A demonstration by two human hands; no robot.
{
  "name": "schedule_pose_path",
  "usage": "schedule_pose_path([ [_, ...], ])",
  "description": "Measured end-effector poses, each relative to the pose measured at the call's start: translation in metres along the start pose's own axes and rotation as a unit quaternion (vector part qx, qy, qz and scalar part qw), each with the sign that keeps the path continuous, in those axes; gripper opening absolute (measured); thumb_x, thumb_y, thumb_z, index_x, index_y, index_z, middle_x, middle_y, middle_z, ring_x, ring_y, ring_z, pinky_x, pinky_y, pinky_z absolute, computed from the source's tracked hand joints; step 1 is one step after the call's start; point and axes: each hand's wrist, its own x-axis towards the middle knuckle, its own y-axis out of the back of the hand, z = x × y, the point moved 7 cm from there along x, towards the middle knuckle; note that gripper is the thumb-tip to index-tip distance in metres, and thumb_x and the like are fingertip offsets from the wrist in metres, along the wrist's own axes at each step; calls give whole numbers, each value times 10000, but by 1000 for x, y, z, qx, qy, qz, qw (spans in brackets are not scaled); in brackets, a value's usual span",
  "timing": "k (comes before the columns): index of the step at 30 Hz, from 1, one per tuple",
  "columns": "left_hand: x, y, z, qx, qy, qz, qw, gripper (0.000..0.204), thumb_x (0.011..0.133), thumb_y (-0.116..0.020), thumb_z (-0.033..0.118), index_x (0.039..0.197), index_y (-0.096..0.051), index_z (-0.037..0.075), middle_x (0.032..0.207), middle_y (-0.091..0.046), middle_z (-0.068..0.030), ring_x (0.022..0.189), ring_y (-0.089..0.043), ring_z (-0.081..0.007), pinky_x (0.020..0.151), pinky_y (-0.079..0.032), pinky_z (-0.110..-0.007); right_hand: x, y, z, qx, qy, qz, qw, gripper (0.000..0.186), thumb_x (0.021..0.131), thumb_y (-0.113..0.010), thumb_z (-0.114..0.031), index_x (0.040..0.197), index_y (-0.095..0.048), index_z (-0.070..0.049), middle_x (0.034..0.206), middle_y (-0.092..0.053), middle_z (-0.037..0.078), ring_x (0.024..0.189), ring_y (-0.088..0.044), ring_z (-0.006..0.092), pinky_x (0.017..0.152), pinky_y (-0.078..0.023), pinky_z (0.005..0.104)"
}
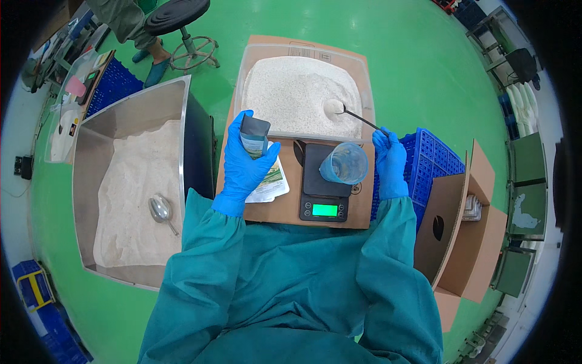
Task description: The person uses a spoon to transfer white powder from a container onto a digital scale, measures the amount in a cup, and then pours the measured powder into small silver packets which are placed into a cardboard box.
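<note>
So here both hands are in blue nitrile gloves, teal gown sleeves coming up from the bottom. The left hand (244, 162) is wrapped shut around a small dark stand-up pouch (254, 134), holding it upright with the open top pointing up, just above a few flat printed pouches (271, 182) lying on the brown cardboard sheet (285, 209). The right hand (389, 159) is pinched closed on the end of a thin long-handled metal spoon (357, 117). The spoon's long axis runs up and to the left from the fingers, and its bowl sits in the white granular powder inside the clear plastic tub (303, 91), near the tub's right side. So the pouch is well off to the left of the spoon bowl, lower in the frame, with the tub's near rim in between, and the left hand is the one on it. Just in front of the tub there's a black digital scale with a lit green display (324, 188) and a clear plastic cup (345, 162) tipped on it. Off to the left is a big stainless steel bin (136, 115) of the same sort of powder with a metal scoop (161, 210) lying in it.
</note>
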Motion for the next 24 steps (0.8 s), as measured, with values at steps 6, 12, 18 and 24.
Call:
schedule_pose_path([
  [6, 0, 1, 0, 10, -20, 4, 1000, 775, 719, -784, 119, 1367, -360, 103, 1123, -544, -111, 955, -585, -177, 822, -505, -329, 2, 12, 3, 60, -17, -5, 998, 318, 981, -445, -154, 1167, -534, 89, 1051, -631, 189, 918, -647, 254, 812, -547, 311],
  [12, 0, 1, -2, 7, -15, 3, 1000, 775, 716, -791, 132, 1362, -364, 99, 1137, -544, -112, 968, -582, -192, 836, -499, -331, -6, 13, -9, 91, -28, 15, 995, 316, 984, -443, -157, 1159, -533, 91, 1044, -633, 187, 928, -644, 253, 813, -549, 310],
  [18, 0, 2, -2, -12, -8, 2, 1000, 756, 725, -788, 154, 1353, -373, 89, 1141, -553, -117, 982, -580, -198, 845, -498, -340, -20, 11, -35, 97, -12, 15, 995, 325, 981, -449, -153, 1182, -518, 93, 1050, -627, 189, 949, -638, 257, 841, -542, 319],
  [24, -2, 4, -7, -20, -17, 14, 1000, 747, 731, -783, 168, 1349, -374, 69, 1145, -558, -121, 991, -583, -196, 854, -497, -337, -60, 4, -70, 110, 2, 26, 994, 336, 981, -451, -157, 1196, -504, 96, 1067, -618, 194, 954, -638, 254, 832, -546, 314],
])
